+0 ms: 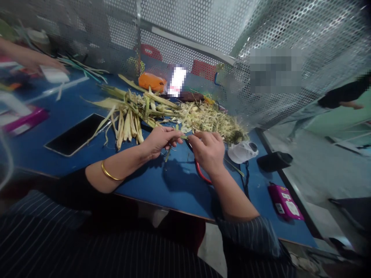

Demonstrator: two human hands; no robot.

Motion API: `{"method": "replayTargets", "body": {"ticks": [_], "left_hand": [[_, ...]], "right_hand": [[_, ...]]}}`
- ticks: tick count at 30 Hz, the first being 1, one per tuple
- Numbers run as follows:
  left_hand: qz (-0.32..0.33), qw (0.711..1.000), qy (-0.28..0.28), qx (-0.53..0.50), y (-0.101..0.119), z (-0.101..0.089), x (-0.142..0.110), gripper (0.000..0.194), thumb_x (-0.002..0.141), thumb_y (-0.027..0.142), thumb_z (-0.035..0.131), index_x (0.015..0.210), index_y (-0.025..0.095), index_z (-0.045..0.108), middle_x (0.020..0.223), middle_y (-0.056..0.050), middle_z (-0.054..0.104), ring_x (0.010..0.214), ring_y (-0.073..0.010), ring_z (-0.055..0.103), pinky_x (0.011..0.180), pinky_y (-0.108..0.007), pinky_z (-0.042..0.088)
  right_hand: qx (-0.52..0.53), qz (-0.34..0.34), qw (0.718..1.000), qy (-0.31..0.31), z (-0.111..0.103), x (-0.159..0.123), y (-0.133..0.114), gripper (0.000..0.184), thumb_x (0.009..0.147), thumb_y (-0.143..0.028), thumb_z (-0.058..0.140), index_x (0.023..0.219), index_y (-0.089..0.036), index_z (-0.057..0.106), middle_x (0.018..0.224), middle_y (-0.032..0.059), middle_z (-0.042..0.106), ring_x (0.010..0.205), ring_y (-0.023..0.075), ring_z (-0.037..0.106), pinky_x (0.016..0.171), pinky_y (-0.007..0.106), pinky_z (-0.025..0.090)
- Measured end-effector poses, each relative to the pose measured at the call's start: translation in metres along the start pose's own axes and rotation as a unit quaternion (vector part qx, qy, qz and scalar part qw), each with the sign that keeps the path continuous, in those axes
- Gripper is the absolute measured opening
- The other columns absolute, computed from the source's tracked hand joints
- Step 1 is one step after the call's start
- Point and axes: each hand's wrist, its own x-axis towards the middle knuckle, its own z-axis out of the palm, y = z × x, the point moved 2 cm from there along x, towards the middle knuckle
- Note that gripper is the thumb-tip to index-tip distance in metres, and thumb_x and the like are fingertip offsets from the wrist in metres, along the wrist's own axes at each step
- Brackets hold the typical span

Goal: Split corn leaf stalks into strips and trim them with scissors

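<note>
Over the blue table (145, 175), my left hand (159, 142) pinches a thin green plant strip (184, 137) between thumb and fingers. The fingertips of my right hand (209, 151) close on the other end of this strip. Behind both hands spreads a heap of shredded pale plant scraps (203, 116). To its left lies a bundle of long dry stalks and leaves (127, 125), which look like corn husks. A curved red handle (203, 174) shows beneath my right hand; the rest of that tool is hidden.
A black phone (79, 134) lies at left. Right of my hands are a white roll (242, 151), a black cylinder (274, 161) and a purple packet (285, 202). An orange packet (152, 82) stands behind. Another person's hand (43, 63) reaches in at far left; a perforated metal screen (188, 42) rises behind.
</note>
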Motion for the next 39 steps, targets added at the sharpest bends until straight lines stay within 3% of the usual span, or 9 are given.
{"method": "replayTargets", "body": {"ticks": [7,12,14,16,18,20,26,33,39], "left_hand": [[0.006,1.0,0.027,0.002,-0.002,0.0,0.001,0.013,0.078,0.024,0.068,0.075,0.012,0.064,0.076,-0.006,0.07,0.051,-0.0062,0.056,0.038,-0.017,0.029],[0.047,0.998,0.05,0.008,0.0,-0.001,0.001,0.013,0.079,0.023,0.068,0.075,0.01,0.066,0.08,-0.007,0.071,0.05,-0.004,0.052,0.037,-0.017,0.026],[0.051,0.998,0.044,-0.001,0.0,-0.001,0.001,0.015,0.079,0.023,0.068,0.072,0.011,0.066,0.076,-0.006,0.068,0.048,-0.0031,0.047,0.037,-0.017,0.024],[0.049,0.998,0.033,-0.004,-0.001,-0.002,0.001,0.017,0.079,0.025,0.068,0.069,0.011,0.064,0.073,-0.004,0.066,0.048,-0.003,0.045,0.037,-0.018,0.023],[0.046,0.999,0.021,0.001,-0.002,-0.002,0.002,0.018,0.078,0.028,0.07,0.07,0.012,0.065,0.073,-0.004,0.065,0.049,-0.0034,0.045,0.038,-0.018,0.023],[0.033,0.999,0.006,0.018,-0.003,-0.002,0.002,0.02,0.077,0.031,0.071,0.071,0.013,0.066,0.072,-0.004,0.065,0.049,-0.004,0.045,0.039,-0.019,0.023],[-0.002,0.996,-0.042,0.074,-0.002,0.0,-0.001,0.023,0.078,0.034,0.07,0.068,0.013,0.067,0.07,-0.005,0.065,0.051,-0.0055,0.047,0.039,-0.02,0.026],[0.031,0.992,-0.07,0.097,0.0,0.0,-0.002,0.026,0.076,0.037,0.073,0.07,0.012,0.067,0.071,-0.006,0.066,0.054,-0.0064,0.05,0.041,-0.018,0.033],[0.045,0.988,-0.063,0.13,0.0,0.001,-0.002,0.016,0.081,0.026,0.066,0.074,0.011,0.067,0.071,-0.005,0.068,0.051,-0.0064,0.052,0.039,-0.018,0.035]], "right_hand": [[-0.143,-0.113,0.983,0.019,-0.005,-0.003,-0.017,0.017,0.093,-0.014,0.05,0.096,-0.019,0.065,0.079,0.004,0.066,0.073,0.0166,0.051,0.073,0.034,0.032],[0.101,0.082,0.99,-0.054,0.008,-0.002,-0.028,0.021,0.093,-0.025,0.051,0.079,-0.02,0.066,0.07,0.0032,0.06,0.066,0.0152,0.05,0.066,0.032,0.033],[0.291,0.228,0.926,-0.08,0.018,-0.004,-0.027,0.02,0.09,-0.03,0.055,0.077,-0.019,0.065,0.069,0.0013,0.059,0.063,0.0135,0.051,0.063,0.028,0.036],[0.448,0.358,0.816,-0.068,0.027,-0.006,-0.022,0.019,0.087,-0.035,0.059,0.081,-0.019,0.065,0.071,-0.0002,0.06,0.062,0.012,0.053,0.062,0.026,0.04],[0.537,0.446,0.716,-0.01,0.032,-0.008,-0.015,0.021,0.085,-0.04,0.06,0.088,-0.019,0.064,0.078,-0.0003,0.061,0.063,0.0111,0.055,0.063,0.025,0.043],[0.566,0.482,0.666,0.061,0.032,-0.008,-0.009,0.022,0.086,-0.041,0.058,0.092,-0.02,0.062,0.082,-0.0001,0.061,0.065,0.0104,0.055,0.064,0.025,0.044],[0.516,0.39,0.748,0.147,0.008,0.0,-0.01,0.018,0.09,-0.038,0.053,0.083,-0.022,0.057,0.09,0.0036,0.063,0.068,0.0121,0.055,0.07,0.029,0.047],[0.465,0.254,0.847,-0.045,-0.013,0.005,0.005,0.031,0.091,-0.03,0.051,0.062,-0.02,0.052,0.069,0.0001,0.053,0.071,0.0144,0.051,0.071,0.03,0.04],[0.391,0.216,0.879,-0.166,-0.008,0.001,0.009,0.029,0.087,-0.022,0.05,0.059,-0.019,0.046,0.067,-0.0022,0.045,0.064,0.012,0.044,0.064,0.028,0.033]]}}
